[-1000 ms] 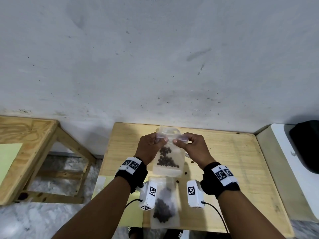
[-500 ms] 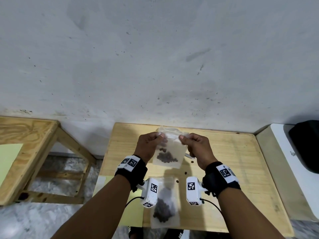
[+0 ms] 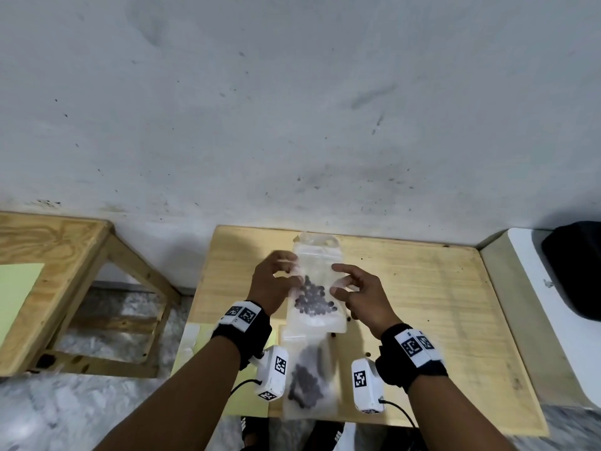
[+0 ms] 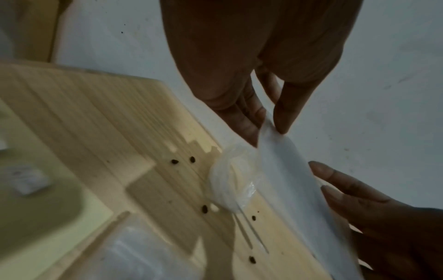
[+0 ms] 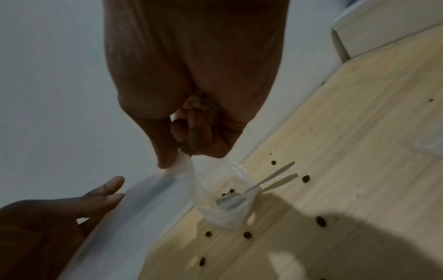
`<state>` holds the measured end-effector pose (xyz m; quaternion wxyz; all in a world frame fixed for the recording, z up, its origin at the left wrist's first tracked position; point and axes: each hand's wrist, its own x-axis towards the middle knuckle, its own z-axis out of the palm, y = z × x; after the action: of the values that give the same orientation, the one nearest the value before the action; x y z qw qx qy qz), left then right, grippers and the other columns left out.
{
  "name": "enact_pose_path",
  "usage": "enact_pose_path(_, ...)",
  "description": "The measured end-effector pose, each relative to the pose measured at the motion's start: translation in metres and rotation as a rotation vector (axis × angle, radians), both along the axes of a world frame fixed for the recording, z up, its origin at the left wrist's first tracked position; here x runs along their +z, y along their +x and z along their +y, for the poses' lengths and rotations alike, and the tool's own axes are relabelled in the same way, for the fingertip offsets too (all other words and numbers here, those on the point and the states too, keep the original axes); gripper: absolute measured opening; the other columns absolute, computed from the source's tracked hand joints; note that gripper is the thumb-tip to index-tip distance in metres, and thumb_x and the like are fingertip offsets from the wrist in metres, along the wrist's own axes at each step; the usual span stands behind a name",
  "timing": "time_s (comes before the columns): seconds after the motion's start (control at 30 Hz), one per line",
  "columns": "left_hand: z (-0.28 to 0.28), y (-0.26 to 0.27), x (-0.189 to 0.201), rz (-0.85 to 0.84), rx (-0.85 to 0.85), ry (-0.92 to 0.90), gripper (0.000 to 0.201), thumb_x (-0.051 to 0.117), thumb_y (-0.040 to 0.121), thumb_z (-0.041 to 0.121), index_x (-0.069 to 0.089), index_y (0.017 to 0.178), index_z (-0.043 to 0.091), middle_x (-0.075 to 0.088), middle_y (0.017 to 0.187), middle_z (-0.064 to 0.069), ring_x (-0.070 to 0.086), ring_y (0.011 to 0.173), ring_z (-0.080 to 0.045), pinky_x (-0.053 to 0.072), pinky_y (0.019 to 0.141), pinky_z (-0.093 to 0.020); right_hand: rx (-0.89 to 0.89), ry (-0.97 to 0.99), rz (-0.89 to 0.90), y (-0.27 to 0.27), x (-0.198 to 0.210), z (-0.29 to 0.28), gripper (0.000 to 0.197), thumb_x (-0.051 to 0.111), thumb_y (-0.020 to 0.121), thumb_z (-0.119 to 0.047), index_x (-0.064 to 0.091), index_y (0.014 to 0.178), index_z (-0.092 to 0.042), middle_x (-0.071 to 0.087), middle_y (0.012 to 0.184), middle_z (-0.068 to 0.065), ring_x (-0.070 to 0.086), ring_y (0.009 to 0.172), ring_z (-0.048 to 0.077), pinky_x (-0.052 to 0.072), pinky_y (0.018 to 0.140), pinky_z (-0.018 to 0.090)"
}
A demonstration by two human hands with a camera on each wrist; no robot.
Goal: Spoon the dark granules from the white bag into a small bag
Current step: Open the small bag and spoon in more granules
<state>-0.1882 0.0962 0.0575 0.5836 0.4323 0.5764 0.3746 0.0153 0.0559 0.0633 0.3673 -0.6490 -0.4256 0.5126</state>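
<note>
- Two hands hold one small bag (image 3: 314, 289) upright above the wooden surface (image 3: 422, 301), in front of a pale wall (image 3: 292, 109).
- Left hand (image 3: 272, 284) pinches the bag's left edge between thumb and fingers (image 4: 248, 123); the left wrist view shows the clear plastic caught at the fingertips.
- Right hand (image 3: 361, 296) pinches the bag's right edge; in the right wrist view the thumb and curled fingers (image 5: 191, 130) close on a fold of the plastic.
- Both hands are therefore narrow and holding the bag, one on each side, near its middle height.
- Dark granules (image 3: 313, 297) sit in a heap in the lower half of the held bag; its top strip stands above the hands.
- Below it, nearer the person, a second bag (image 3: 309, 379) lies flat on the surface with its own dark heap inside; whether it is the white bag of the task I cannot tell.
- Several loose granules (image 5: 320, 221) lie scattered on the wood.
- One plastic spoon (image 5: 266, 180) lies on the surface beneath the held bag, seen partly through the plastic in the right wrist view.
- One yellow-green sheet (image 3: 247, 379) lies at the surface's left near corner.
- One wooden bench (image 3: 58, 242) stands to the left, and a white unit (image 3: 536, 307) with a black thing (image 3: 575, 265) on it to the right.
</note>
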Motion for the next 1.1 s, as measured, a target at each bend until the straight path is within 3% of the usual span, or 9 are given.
enact_pose_path(0.13,-0.014,-0.009,-0.016,0.067,-0.177,-0.223,0.023,0.069,0.076,-0.014,0.072,0.089,0.004,0.064,0.085,-0.010,0.066,0.067,-0.019,0.056,0.059,-0.030,0.150,-0.103,-0.145,0.004,-0.015,-0.012,0.037,0.075,0.079,0.003,0.072,0.109,-0.018,0.060,0.086,0.003,0.055,0.057,-0.001,0.041,0.050,0.008)
enact_pose_path(0.23,-0.028,-0.016,-0.028,0.119,-0.296,-0.380,0.021,0.065,0.078,-0.017,0.071,0.084,0.002,0.067,0.082,-0.018,0.066,0.062,-0.026,0.061,0.060,-0.033,0.270,-0.222,-0.218,0.003,-0.034,-0.028,0.036,0.074,0.076,0.005,0.072,0.102,-0.019,0.068,0.075,0.000,0.065,0.065,0.002,0.057,0.072,0.027)
enact_pose_path(0.33,-0.044,-0.020,-0.046,0.146,-0.364,-0.471,0.024,0.057,0.082,-0.020,0.070,0.081,0.000,0.067,0.087,-0.025,0.066,0.069,-0.034,0.062,0.072,-0.043,0.410,-0.327,-0.323,-0.002,-0.050,-0.048,0.042,0.076,0.071,0.003,0.069,0.102,-0.024,0.070,0.071,-0.005,0.070,0.080,0.012,0.058,0.088,0.037)
enact_pose_path(0.4,-0.055,-0.023,-0.055,0.169,-0.375,-0.518,0.023,0.056,0.084,-0.017,0.070,0.081,0.001,0.067,0.084,-0.023,0.066,0.074,-0.036,0.060,0.079,-0.049,0.467,-0.347,-0.358,-0.007,-0.057,-0.060,0.045,0.079,0.069,0.000,0.066,0.103,-0.028,0.071,0.077,-0.004,0.069,0.086,0.017,0.057,0.087,0.038)
enact_pose_path(0.5,-0.068,-0.027,-0.066,0.211,-0.367,-0.559,0.020,0.067,0.079,-0.014,0.069,0.084,0.005,0.065,0.081,-0.016,0.067,0.077,-0.033,0.060,0.077,-0.043,0.511,-0.354,-0.429,-0.014,-0.067,-0.075,0.048,0.080,0.069,-0.007,0.063,0.107,-0.030,0.066,0.084,-0.006,0.066,0.085,0.018,0.054,0.079,0.031)
enact_pose_path(0.7,-0.074,-0.026,-0.072,0.291,-0.361,-0.517,0.020,0.078,0.077,0.001,0.068,0.091,0.011,0.061,0.084,-0.008,0.059,0.067,-0.024,0.054,0.067,-0.031,0.519,-0.304,-0.558,-0.022,-0.078,-0.087,0.053,0.076,0.073,-0.016,0.060,0.119,-0.036,0.057,0.096,-0.015,0.061,0.091,0.014,0.043,0.073,0.025)
enact_pose_path(0.83,-0.066,-0.020,-0.065,0.635,-0.390,-0.246,0.016,0.079,0.078,0.023,0.069,0.089,0.019,0.054,0.092,0.000,0.054,0.085,-0.017,0.039,0.074,-0.023,0.462,-0.221,-0.604,-0.015,-0.077,-0.084,0.064,0.079,0.073,-0.027,0.053,0.131,-0.034,0.053,0.123,-0.006,0.058,0.111,0.018,0.043,0.081,0.028)
enact_pose_path(0.93,-0.060,-0.007,-0.062,0.670,-0.288,-0.099,0.015,0.076,0.081,0.028,0.066,0.086,0.019,0.052,0.100,-0.005,0.054,0.089,-0.017,0.038,0.078,-0.024,0.295,-0.183,-0.530,0.004,-0.072,-0.080,0.052,0.079,0.075,-0.027,0.057,0.122,-0.035,0.057,0.112,-0.009,0.059,0.101,0.016,0.041,0.076,0.026)
enact_pose_path(1.1,-0.055,0.053,-0.057,0.509,-0.416,-0.022,0.010,0.074,0.082,0.024,0.065,0.078,0.022,0.064,0.075,0.001,0.058,0.071,-0.012,0.046,0.074,-0.028,0.014,-0.287,-0.461,0.062,-0.072,-0.086,0.033,0.081,0.074,-0.029,0.061,0.101,-0.033,0.062,0.097,-0.010,0.063,0.089,0.019,0.051,0.077,0.033)
